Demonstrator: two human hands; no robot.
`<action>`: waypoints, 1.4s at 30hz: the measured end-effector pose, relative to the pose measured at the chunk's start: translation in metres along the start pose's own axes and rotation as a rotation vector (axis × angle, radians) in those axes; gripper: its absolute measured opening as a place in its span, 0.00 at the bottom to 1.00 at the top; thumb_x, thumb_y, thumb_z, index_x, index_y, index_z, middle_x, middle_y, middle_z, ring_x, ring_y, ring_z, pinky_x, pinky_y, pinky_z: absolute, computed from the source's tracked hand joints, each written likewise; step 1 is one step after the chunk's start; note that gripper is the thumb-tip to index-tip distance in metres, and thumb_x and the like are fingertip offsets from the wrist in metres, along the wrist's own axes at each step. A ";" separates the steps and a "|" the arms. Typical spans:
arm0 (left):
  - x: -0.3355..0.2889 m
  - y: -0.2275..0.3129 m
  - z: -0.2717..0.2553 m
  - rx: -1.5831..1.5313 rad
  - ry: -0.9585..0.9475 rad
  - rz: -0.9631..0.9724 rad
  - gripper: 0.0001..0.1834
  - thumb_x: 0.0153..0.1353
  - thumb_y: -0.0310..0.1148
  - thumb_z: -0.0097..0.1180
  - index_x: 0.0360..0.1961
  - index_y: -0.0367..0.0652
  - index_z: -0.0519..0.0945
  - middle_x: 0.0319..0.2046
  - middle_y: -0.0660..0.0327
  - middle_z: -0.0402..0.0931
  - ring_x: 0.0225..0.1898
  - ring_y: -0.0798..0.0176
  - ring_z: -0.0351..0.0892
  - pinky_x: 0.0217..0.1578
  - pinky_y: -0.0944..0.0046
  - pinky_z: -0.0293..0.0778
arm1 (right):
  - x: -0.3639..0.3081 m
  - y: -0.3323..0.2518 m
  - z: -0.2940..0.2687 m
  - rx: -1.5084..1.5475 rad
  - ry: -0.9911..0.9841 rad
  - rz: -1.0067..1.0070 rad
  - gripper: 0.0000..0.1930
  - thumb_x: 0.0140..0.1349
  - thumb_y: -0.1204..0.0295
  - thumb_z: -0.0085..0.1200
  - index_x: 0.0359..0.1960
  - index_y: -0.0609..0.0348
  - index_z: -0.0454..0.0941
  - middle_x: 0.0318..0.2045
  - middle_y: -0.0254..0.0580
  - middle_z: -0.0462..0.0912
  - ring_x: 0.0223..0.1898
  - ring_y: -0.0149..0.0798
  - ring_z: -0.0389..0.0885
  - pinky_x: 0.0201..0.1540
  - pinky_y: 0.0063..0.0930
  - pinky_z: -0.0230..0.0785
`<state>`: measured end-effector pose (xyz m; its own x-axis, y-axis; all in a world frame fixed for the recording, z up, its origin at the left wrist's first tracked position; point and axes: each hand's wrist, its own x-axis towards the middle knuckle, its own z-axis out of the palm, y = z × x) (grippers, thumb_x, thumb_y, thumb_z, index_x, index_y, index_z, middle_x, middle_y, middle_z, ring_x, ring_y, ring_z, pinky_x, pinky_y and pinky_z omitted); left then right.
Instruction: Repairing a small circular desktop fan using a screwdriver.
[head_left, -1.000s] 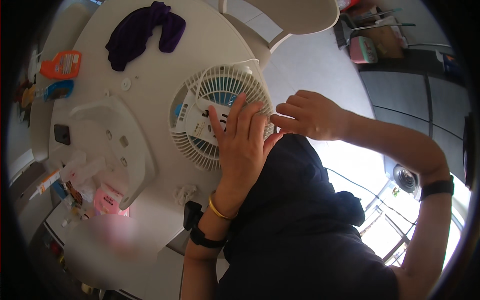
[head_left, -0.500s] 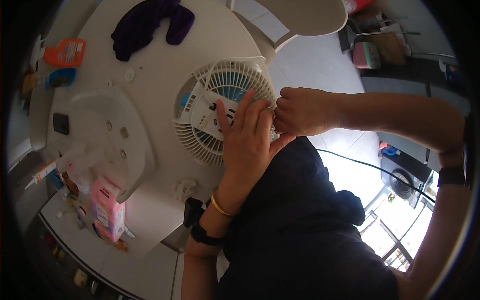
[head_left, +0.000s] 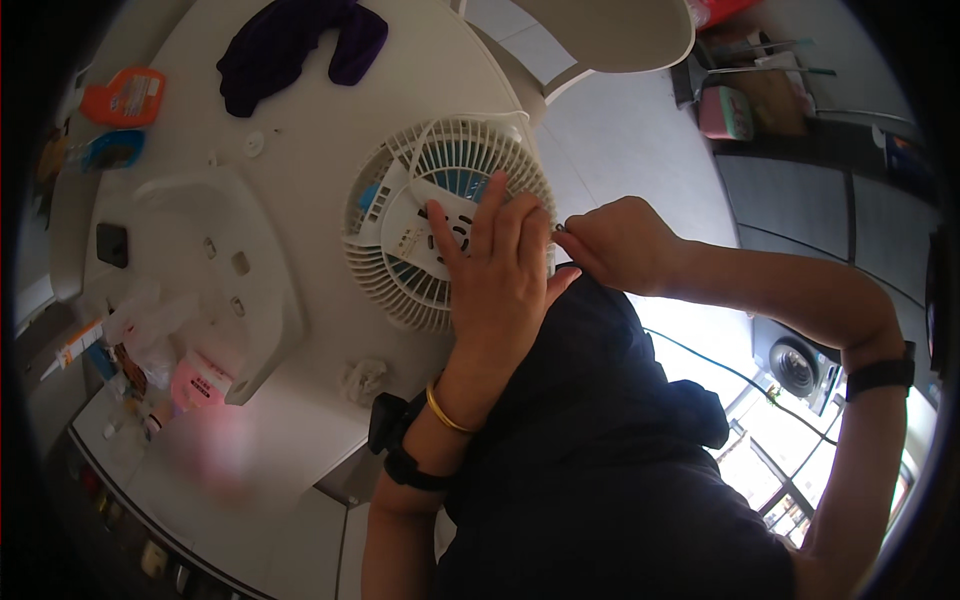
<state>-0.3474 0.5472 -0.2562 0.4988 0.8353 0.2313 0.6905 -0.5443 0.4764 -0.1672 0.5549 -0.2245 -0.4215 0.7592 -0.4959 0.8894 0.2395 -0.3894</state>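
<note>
Both hands work the white fan grille (head_left: 400, 290) on the desk (head_left: 330, 130) — left hand (head_left: 500, 275) flat, released; right hand (head_left: 615, 245) pinching its rim — light, springy plastic, likely brittle.

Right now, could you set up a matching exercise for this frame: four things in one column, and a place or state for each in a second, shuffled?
1. dark purple cloth
2. orange plastic bottle
3. left hand
4. right hand

a. pinching at the fan's right rim
b. lying at the table's left edge
c. spread flat on the white fan grille
d. bunched at the table's far side

Pairs: 1-d, 2-b, 3-c, 4-a
</note>
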 end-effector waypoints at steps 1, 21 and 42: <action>0.000 0.000 0.001 -0.003 -0.001 0.003 0.37 0.35 0.51 0.73 0.46 0.46 0.73 0.51 0.66 0.68 0.66 0.57 0.60 0.64 0.24 0.43 | 0.000 -0.002 0.000 0.019 -0.006 0.059 0.17 0.68 0.62 0.43 0.25 0.57 0.76 0.18 0.47 0.77 0.24 0.53 0.78 0.29 0.46 0.70; 0.000 0.000 0.003 -0.007 0.042 0.052 0.33 0.39 0.43 0.69 0.46 0.45 0.69 0.50 0.61 0.70 0.65 0.48 0.63 0.64 0.24 0.40 | -0.005 -0.021 0.005 1.261 0.048 0.776 0.25 0.69 0.56 0.38 0.29 0.66 0.79 0.19 0.39 0.78 0.21 0.33 0.74 0.28 0.27 0.69; 0.000 -0.002 0.001 0.028 0.019 0.076 0.25 0.44 0.33 0.59 0.46 0.44 0.69 0.51 0.59 0.69 0.65 0.44 0.62 0.62 0.23 0.43 | -0.002 0.023 -0.021 -0.220 -0.099 -0.341 0.11 0.62 0.63 0.53 0.35 0.59 0.72 0.26 0.43 0.79 0.28 0.46 0.83 0.29 0.39 0.74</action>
<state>-0.3477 0.5480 -0.2582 0.5406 0.7926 0.2821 0.6656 -0.6080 0.4327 -0.1417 0.5714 -0.2165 -0.7039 0.5544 -0.4439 0.7079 0.5990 -0.3744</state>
